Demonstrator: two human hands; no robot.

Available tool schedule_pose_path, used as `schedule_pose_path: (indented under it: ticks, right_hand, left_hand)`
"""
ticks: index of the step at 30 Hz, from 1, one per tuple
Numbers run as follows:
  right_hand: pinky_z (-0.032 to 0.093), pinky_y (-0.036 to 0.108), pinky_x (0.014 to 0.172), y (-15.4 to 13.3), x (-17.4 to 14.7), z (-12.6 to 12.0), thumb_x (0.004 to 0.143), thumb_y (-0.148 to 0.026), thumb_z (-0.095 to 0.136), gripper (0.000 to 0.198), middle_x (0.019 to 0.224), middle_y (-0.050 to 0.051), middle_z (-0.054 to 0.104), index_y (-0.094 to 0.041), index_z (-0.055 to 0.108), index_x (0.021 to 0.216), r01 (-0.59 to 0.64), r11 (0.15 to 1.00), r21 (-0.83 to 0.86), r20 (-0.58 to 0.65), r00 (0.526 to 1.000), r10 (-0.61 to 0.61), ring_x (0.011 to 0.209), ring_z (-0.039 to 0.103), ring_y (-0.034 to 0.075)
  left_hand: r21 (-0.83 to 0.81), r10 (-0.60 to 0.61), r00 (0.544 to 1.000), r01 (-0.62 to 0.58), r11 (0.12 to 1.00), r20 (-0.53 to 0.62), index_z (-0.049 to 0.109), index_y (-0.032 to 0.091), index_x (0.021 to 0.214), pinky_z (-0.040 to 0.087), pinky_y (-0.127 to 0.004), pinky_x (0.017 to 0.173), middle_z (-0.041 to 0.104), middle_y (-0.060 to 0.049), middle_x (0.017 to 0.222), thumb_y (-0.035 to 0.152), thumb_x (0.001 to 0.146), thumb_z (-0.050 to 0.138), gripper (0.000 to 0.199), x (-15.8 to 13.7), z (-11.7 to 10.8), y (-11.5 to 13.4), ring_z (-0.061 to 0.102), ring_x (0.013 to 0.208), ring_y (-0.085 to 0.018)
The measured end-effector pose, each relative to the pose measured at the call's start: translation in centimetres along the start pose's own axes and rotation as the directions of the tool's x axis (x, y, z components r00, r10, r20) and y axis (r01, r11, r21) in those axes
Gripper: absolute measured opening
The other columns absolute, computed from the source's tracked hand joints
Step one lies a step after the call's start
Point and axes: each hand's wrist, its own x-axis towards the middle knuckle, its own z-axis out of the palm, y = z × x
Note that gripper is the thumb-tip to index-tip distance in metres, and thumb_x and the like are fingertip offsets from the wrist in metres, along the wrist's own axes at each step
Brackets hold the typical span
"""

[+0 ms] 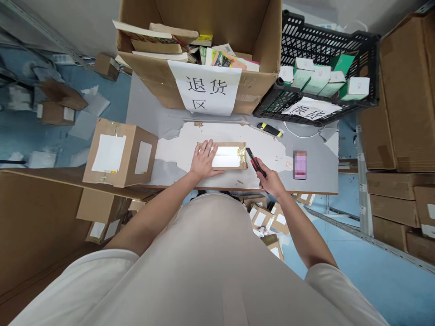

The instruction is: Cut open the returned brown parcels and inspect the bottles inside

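A small flat cardboard box (242,164) with white labels and clear tape at its right end lies on the table in front of me. My left hand (204,160) rests flat on the box's left end, fingers spread. In my right hand (270,179) is a red and black box cutter (255,163), its tip pointing up and left beside the box's taped right end. Whether the tip touches the tape I cannot tell. A second cutter, yellow and black (269,129), lies farther back on the table.
A large open carton (156,83) of books stands at the back, beside a black plastic crate (326,34) holding green and white boxes. A phone (300,165) lies at the right. A taped cardboard box (144,136) sits at the left edge. More boxes lie on the floor.
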Motion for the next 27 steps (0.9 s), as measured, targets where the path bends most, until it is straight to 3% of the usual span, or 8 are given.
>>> schedule_pose_path:
  ticks: [4, 9, 16, 20, 22, 24, 27]
  right_hand:
    - [0.05, 0.026, 0.041, 0.1, 0.7, -1.3, 0.082, -0.03, 0.055, 0.065, 0.061, -0.005, 0.062, -0.03, 0.04, 0.146, 0.009, 0.999, 0.037, 0.09, 0.996, -0.012, 0.037, 0.05, 0.01]
    - [0.051, 0.027, 0.05, -0.5, 0.1, -2.7, 0.084, -0.026, 0.051, 0.064, 0.058, -0.005, 0.059, -0.026, 0.04, 0.147, 0.139, 0.979, -0.147, 0.174, 0.978, -0.113, 0.037, 0.048, 0.01]
    - [0.051, 0.029, 0.06, -0.2, -2.2, -2.0, 0.086, -0.027, 0.047, 0.063, 0.057, -0.003, 0.06, -0.022, 0.037, 0.148, 0.188, 0.946, -0.265, 0.213, 0.968, -0.132, 0.044, 0.053, 0.013]
    - [0.051, 0.029, 0.06, 0.3, -3.3, -2.4, 0.086, -0.029, 0.049, 0.061, 0.059, -0.003, 0.061, -0.025, 0.04, 0.147, 0.162, 0.944, -0.289, 0.166, 0.979, -0.117, 0.046, 0.053, 0.013]
    - [0.052, 0.029, 0.057, 0.7, -3.6, -2.3, 0.087, -0.036, 0.051, 0.062, 0.064, -0.003, 0.063, -0.026, 0.038, 0.147, 0.103, 0.976, -0.19, 0.096, 0.992, -0.086, 0.045, 0.053, 0.012]
    - [0.053, 0.029, 0.054, 1.2, -3.2, -1.7, 0.086, -0.044, 0.054, 0.072, 0.077, -0.001, 0.067, -0.027, 0.028, 0.151, 0.04, 0.999, 0.015, -0.007, 0.999, -0.04, 0.048, 0.057, 0.012]
    - [0.057, 0.03, 0.061, 2.1, -0.9, 0.5, 0.078, -0.056, 0.061, 0.081, 0.102, 0.006, 0.068, -0.024, 0.032, 0.146, 0.05, 0.935, 0.35, -0.162, 0.987, 0.008, 0.071, 0.067, 0.015]
  left_hand:
    - [0.005, -0.005, 1.0, 0.005, 1.0, 0.009, 0.024, 0.011, 0.15, 0.001, -0.051, 0.116, 0.019, -0.02, 0.158, 0.081, 0.068, 0.05, 0.111, 0.0, 0.0, 0.0, 0.013, 0.146, -0.038]
    - [0.009, -0.025, 1.0, 0.025, 1.0, 0.009, 0.025, 0.011, 0.15, 0.002, -0.053, 0.116, 0.016, -0.02, 0.158, 0.083, 0.065, 0.051, 0.114, 0.1, -0.1, 0.2, 0.014, 0.145, -0.04]
    - [0.01, -0.012, 1.0, 0.012, 1.0, 0.009, 0.025, 0.01, 0.15, 0.004, -0.054, 0.115, 0.014, -0.021, 0.158, 0.082, 0.063, 0.054, 0.117, 0.0, -0.1, 0.1, 0.013, 0.145, -0.04]
    - [0.006, 0.023, 1.0, -0.023, 1.0, 0.014, 0.023, 0.01, 0.15, 0.004, -0.055, 0.116, 0.014, -0.021, 0.158, 0.079, 0.065, 0.056, 0.114, 0.0, -0.1, -0.1, 0.011, 0.146, -0.039]
    - [-0.017, 0.047, 0.999, -0.047, 0.999, 0.011, 0.024, 0.011, 0.15, 0.005, -0.055, 0.116, 0.015, -0.022, 0.158, 0.077, 0.066, 0.058, 0.112, -0.1, -0.2, -0.4, 0.011, 0.147, -0.038]
    - [-0.071, 0.087, 0.996, -0.087, 0.994, -0.013, 0.026, 0.012, 0.149, 0.006, -0.056, 0.116, 0.015, -0.023, 0.158, 0.074, 0.065, 0.061, 0.111, -0.4, -0.4, -0.8, 0.011, 0.147, -0.039]
    - [-0.214, 0.028, 0.99, -0.057, 0.975, -0.135, 0.023, 0.013, 0.149, 0.008, -0.06, 0.115, 0.009, -0.024, 0.158, 0.072, 0.059, 0.069, 0.118, -1.7, -0.1, -1.7, 0.006, 0.147, -0.04]
